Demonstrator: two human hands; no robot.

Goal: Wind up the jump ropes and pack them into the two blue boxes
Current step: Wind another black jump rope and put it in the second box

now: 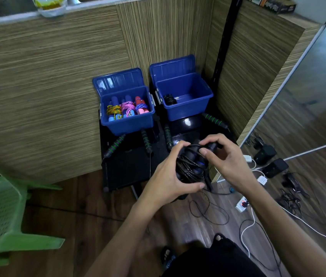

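Both hands hold a black jump rope (190, 163) with blue-banded handles, its cord wound round the handles. My left hand (168, 178) grips the bundle from below and the left. My right hand (223, 156) pinches the cord at the top. A loose tail of cord (208, 212) hangs to the floor. The left blue box (128, 124) holds several wound colourful ropes (127, 108). The right blue box (188, 110) holds one wound black rope (169, 99). Black handles with green bands (116, 145) lie on the black table (126, 168) in front of the boxes.
Both box lids stand open against the wooden wall. A green plastic chair (2, 212) is at the left. On the floor to the right lie a power strip (242, 204), white cables, black chargers and tangled cords. A mirrored panel stands at the right.
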